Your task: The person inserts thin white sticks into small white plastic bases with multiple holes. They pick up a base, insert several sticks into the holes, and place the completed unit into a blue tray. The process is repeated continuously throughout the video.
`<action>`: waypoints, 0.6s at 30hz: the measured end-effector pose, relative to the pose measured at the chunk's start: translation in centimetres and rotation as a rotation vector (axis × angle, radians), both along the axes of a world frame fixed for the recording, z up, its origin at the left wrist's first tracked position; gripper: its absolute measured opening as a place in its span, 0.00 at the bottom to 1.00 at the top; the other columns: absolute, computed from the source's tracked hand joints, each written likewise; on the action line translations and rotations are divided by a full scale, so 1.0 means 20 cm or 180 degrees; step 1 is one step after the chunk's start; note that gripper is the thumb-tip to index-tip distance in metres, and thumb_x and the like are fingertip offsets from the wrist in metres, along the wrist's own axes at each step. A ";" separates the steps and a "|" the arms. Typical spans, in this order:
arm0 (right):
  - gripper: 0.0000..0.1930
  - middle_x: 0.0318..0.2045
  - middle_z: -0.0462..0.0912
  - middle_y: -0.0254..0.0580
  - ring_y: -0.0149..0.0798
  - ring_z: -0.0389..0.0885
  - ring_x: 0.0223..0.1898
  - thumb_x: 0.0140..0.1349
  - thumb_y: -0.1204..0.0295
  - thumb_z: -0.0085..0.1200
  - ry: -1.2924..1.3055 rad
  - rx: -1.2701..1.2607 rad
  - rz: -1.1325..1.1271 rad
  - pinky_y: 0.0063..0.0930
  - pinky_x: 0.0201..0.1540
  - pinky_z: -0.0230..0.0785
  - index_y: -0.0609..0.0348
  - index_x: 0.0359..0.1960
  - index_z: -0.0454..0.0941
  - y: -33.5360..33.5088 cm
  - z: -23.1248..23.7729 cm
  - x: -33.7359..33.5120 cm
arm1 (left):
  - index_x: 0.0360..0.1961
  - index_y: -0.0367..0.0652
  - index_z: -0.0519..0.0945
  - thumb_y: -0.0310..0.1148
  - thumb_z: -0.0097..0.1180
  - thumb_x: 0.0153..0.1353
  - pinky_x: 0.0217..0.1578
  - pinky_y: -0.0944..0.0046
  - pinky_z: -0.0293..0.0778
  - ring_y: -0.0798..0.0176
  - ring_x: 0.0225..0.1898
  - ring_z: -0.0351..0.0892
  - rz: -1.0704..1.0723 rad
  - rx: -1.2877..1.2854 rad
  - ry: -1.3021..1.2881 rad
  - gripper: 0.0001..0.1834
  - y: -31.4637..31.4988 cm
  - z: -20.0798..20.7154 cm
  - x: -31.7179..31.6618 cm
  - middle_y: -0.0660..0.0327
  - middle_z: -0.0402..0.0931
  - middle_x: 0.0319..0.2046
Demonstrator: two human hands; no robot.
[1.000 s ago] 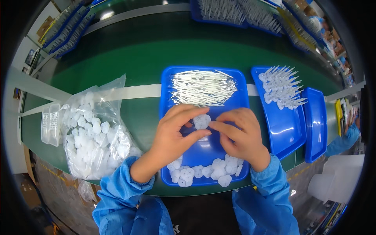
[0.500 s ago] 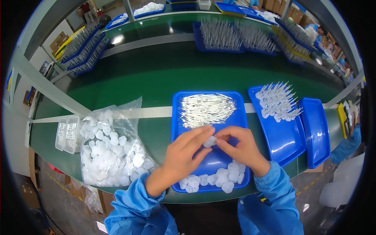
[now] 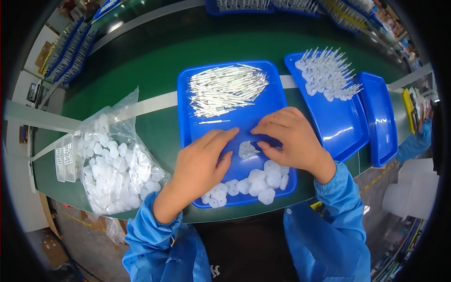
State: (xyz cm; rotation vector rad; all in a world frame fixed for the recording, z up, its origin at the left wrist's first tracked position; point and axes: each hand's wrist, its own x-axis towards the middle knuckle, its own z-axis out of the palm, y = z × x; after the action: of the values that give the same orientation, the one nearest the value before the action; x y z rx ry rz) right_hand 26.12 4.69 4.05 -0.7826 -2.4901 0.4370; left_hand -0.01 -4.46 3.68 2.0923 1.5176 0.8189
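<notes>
Translucent disc at the bare middle of the blue tray, between left hand and right hand. Thumbs parted from fingertips on both; left apart from the disc, right thumb just beside its edge, contact impossible to tell. White sticks piled toward the tray's far end, loose discs along the near rim. Leftward on the green tabletop, clear bag of similar discs.
</notes>
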 end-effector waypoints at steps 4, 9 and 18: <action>0.13 0.44 0.91 0.32 0.42 0.88 0.49 0.56 0.66 0.75 -0.0118 -0.0043 0.0237 0.43 0.62 0.74 0.48 0.44 0.91 -0.02 0.02 -0.01 | 0.58 0.46 0.90 0.24 0.73 0.61 0.33 0.59 0.82 0.61 0.27 0.83 -0.0207 -0.0019 -0.0025 0.22 0.05 0.02 0.02 0.59 0.89 0.49; 0.07 0.40 0.89 0.30 0.40 0.88 0.47 0.59 0.67 0.73 -0.0216 0.0084 0.0183 0.41 0.63 0.74 0.46 0.38 0.89 -0.06 -0.02 -0.04 | 0.58 0.44 0.89 0.22 0.73 0.61 0.32 0.61 0.80 0.62 0.27 0.82 -0.0359 -0.0293 -0.0043 0.23 0.11 0.02 0.04 0.59 0.89 0.49; 0.06 0.37 0.92 0.39 0.46 0.91 0.37 0.64 0.68 0.71 0.0002 0.0215 -0.1789 0.43 0.45 0.79 0.52 0.39 0.89 0.10 0.01 0.58 | 0.51 0.39 0.93 0.17 0.70 0.63 0.29 0.65 0.78 0.65 0.28 0.85 -0.0247 0.0059 -0.0284 0.15 0.05 -0.04 -0.03 0.57 0.91 0.41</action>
State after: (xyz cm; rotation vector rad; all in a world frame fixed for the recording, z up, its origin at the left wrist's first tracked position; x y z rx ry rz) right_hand 37.75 6.64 4.17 -1.3877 -2.1392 0.1479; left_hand -0.65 -3.46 2.89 2.0850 1.3789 0.8886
